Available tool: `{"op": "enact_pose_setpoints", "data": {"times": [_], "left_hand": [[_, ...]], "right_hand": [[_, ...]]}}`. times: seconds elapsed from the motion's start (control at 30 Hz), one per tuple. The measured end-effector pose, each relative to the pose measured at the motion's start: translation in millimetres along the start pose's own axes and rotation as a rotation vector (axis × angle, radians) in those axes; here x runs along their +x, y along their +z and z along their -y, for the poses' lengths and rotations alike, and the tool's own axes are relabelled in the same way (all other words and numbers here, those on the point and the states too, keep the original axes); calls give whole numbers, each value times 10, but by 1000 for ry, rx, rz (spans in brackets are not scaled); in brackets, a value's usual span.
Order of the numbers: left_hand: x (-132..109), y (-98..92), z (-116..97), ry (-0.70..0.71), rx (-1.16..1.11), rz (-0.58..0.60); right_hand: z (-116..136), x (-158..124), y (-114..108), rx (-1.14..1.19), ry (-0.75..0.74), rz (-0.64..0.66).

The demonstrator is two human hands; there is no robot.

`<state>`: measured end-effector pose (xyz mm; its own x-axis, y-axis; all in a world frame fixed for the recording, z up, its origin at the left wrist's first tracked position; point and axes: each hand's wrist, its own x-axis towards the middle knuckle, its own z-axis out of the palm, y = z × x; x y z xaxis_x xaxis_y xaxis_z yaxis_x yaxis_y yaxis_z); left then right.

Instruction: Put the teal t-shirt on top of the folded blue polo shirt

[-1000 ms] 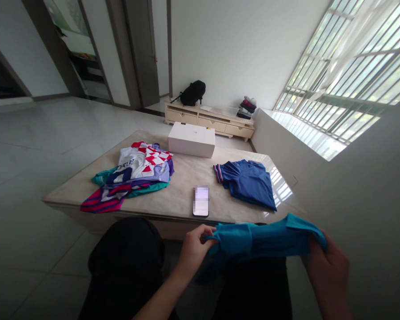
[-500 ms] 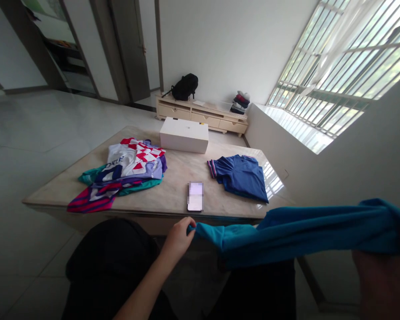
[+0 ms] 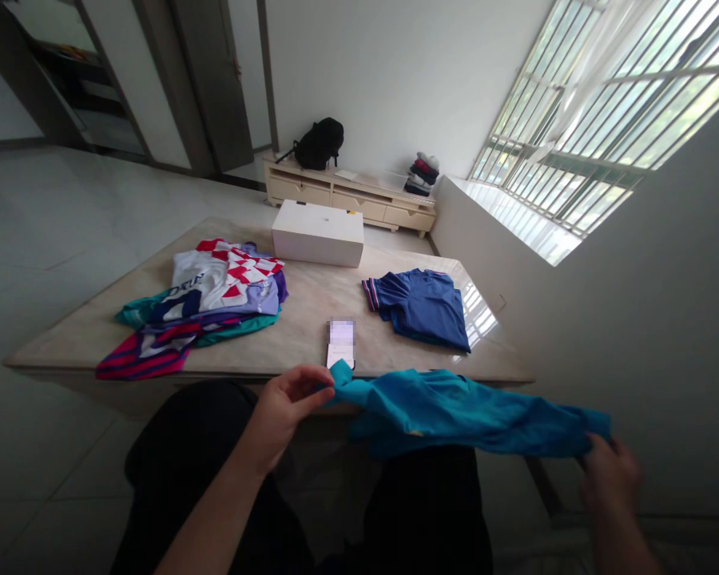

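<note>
A turquoise-blue garment (image 3: 449, 411), most likely a shirt, is stretched sideways above my knees, in front of the table's near edge. My left hand (image 3: 284, 407) pinches its left end between thumb and fingers. At the other end, my right hand (image 3: 614, 471) is closed on the cloth, dim and a little blurred. The middle of the garment hangs in loose folds. Just beyond its left end, a phone (image 3: 341, 342) lies on the table, its lower edge close to the cloth.
The marble-topped table (image 3: 311, 299) bears a heap of colourful jerseys (image 3: 216, 291) at left, a folded navy shirt (image 3: 423, 307) at right and a white box (image 3: 317, 233) at the back. Behind it, a low cabinet (image 3: 359, 204) holds a black backpack (image 3: 320, 144) and stacked clothes (image 3: 421, 174).
My right hand has come inward from the far right edge, still holding the garment. My left hand has moved left and slightly up. The view has shifted a little.
</note>
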<state>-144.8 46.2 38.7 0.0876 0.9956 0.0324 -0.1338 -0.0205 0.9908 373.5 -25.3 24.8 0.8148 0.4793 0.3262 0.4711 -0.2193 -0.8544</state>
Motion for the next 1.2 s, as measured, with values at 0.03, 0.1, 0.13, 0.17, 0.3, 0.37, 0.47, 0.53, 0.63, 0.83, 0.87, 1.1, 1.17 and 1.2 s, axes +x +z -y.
{"op": "enact_pose_setpoints", "data": {"times": [0.03,0.1,0.13,0.17,0.3,0.37,0.47,0.53,0.63,0.83,0.87,1.1,1.17,1.2], "left_hand": [[-77,14,-67,10,-71,25],[-221,57,-141,7,-139,115],[-280,76,-152,-17,-163,188],[-326,87,-151,-49,-183,258],[-392,46,-91,-142,-145,369],[-397,1,-51,-191,-51,377],[-431,-34,37,-272,77,390],[-460,-31,123,-308,139,380],[-483,-16,257,-319,220,329],[-477,-73,436,-240,219,237],[-477,-95,470,-223,243,229],[-646,-80,475,38,572,-65],[-790,80,336,80,601,-14],[-876,183,265,82,591,39]], "right_hand": [[-50,-162,78,-41,11,-25],[-36,-464,274,-105,-39,49],[28,-590,388,-117,-116,177],[120,-691,507,-121,-219,358],[485,-824,896,-231,-565,933],[526,-787,972,-298,-590,933],[458,-747,969,-278,-571,890],[440,-777,952,-231,-603,915],[556,-898,946,-175,-706,966],[951,-1100,918,-94,-810,932],[1011,-1122,901,-98,-803,931],[1699,-1378,779,-155,-580,1096],[1935,-1529,786,-136,-472,1218],[2040,-1631,798,-75,-383,1269]]}}
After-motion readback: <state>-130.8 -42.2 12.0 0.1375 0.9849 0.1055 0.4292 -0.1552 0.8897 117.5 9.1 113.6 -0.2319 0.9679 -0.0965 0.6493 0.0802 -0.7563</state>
